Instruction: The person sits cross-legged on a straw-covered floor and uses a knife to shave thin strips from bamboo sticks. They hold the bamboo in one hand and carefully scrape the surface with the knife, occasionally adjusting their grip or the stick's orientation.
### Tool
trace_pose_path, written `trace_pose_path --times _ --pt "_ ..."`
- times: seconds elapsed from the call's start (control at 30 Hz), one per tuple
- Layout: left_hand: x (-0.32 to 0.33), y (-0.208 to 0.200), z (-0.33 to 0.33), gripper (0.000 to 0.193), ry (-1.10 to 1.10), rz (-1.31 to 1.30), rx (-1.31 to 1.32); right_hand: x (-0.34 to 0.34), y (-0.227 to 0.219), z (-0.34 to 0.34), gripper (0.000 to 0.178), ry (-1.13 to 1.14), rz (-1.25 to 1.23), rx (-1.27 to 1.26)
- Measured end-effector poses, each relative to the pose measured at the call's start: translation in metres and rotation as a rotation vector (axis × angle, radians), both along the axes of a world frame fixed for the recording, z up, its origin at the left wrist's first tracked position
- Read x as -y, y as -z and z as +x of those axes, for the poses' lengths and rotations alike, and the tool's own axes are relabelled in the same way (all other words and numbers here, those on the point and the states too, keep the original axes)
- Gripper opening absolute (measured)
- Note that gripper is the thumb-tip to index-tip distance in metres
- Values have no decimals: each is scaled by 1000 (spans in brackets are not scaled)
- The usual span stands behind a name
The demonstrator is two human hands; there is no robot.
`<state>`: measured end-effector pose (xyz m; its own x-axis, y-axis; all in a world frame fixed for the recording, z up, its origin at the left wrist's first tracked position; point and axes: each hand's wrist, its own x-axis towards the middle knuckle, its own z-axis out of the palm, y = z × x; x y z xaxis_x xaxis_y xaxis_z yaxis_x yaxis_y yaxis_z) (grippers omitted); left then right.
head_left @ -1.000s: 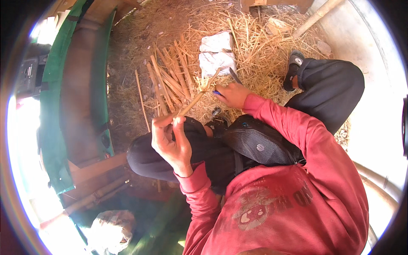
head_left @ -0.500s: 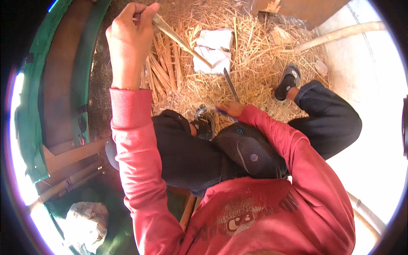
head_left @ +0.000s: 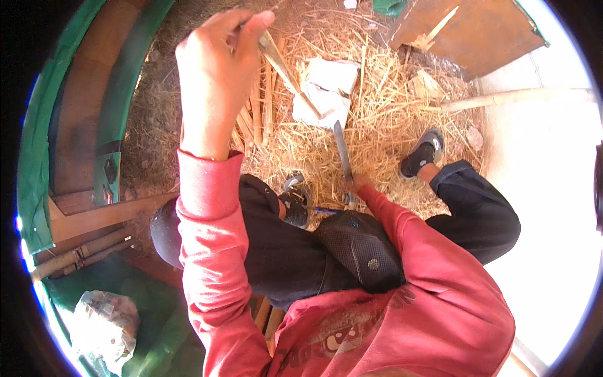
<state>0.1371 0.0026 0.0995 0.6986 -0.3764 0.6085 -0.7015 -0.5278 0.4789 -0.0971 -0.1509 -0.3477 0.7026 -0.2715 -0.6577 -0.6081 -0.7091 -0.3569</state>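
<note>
Loose straw (head_left: pixel 383 135) covers an earthen floor, with a whitish wall (head_left: pixel 534 151) at the right, green sheeting (head_left: pixel 34 169) along the left and a brown board (head_left: pixel 468 38) at the upper right. One end of a bamboo pole (head_left: pixel 515 98) meets the straw from the right side.

High in the view, the left hand (head_left: pixel 217 75) pinches one end of a slender split stick (head_left: pixel 282 69) between thumb and fingertips, the grip closed tight on that end. The stick slants down to the right, its far tip over a white blocky slab (head_left: pixel 333 74); whether the two touch I cannot tell. A bundle of similar sticks (head_left: pixel 254 116) lies on the straw just left of the slab.

Near the lap, the right hand (head_left: pixel 359 184) is closed around the lower end of a knife (head_left: pixel 342 149), its dark blade pointing up toward the slab; the handle is largely hidden.

The seated person wears dark trousers (head_left: pixel 282 257), dark shoes (head_left: pixel 422 154) and a red sweatshirt (head_left: pixel 433 314) with a pale printed figure and dark lettering, creased and only partly in view. A black mesh bag (head_left: pixel 352 242) lies at the lap, bearing a round emblem too small to read. Well apart, at the lower left, sits a clear plastic bag (head_left: pixel 107 327)
</note>
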Motion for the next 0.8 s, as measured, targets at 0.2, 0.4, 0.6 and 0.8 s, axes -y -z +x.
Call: trace_pose_path --times 0.2,0.4,0.6,0.8 --pt "-4 4 0 22 66 -110 25 32 -16 -3 37 78 -133 273" --pt "-11 3 -7 22 49 -58 -30 52 -104 14 37 756 505 195" --pt "-8 4 -12 20 100 -108 82 -1 -311 26 36 750 930 835" --pt "-9 8 -18 22 75 -116 133 -62 -316 35 17 310 -26 1291"
